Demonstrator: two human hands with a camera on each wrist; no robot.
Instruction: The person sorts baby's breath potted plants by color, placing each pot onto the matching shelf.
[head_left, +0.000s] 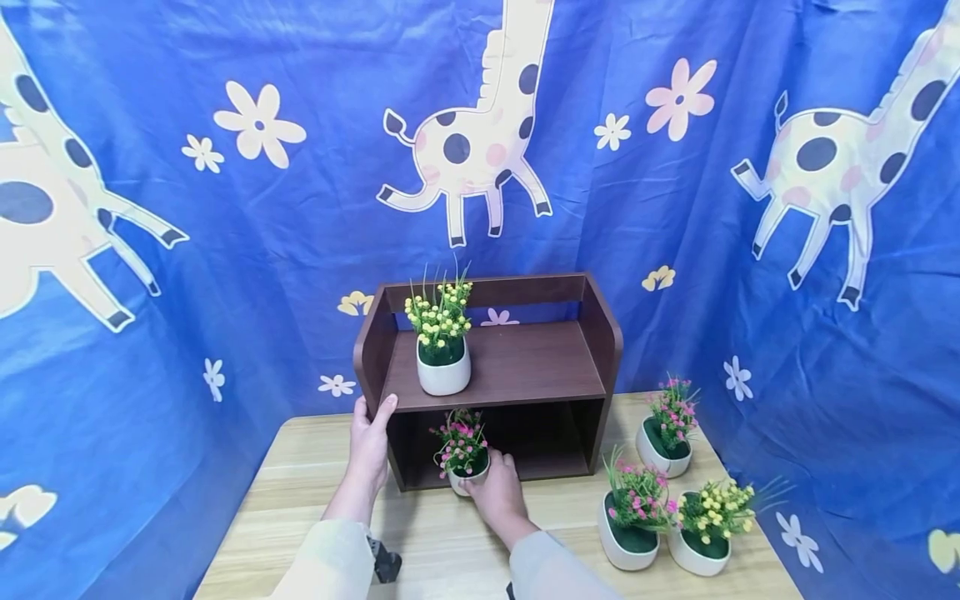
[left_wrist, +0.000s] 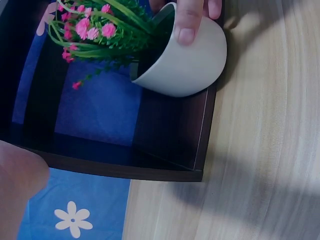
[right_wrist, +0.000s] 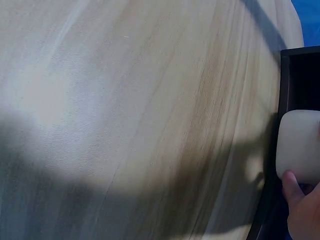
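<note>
Well, pink flowers (left_wrist: 82, 28) top the held white pot (left_wrist: 195, 65)

The head view is bright; pale glare and shadow mark the tabletop (right_wrist: 150, 110).

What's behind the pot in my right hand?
Behind the pot and its pink flowers is the lower compartment of the brown shelf; what they and your right hand cover can't be seen.

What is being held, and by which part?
The right grip holds a rounded white pot of pink flowers by its outer wall; the left grip holds a dark brown wooden shelf by its left side panel.
</note>
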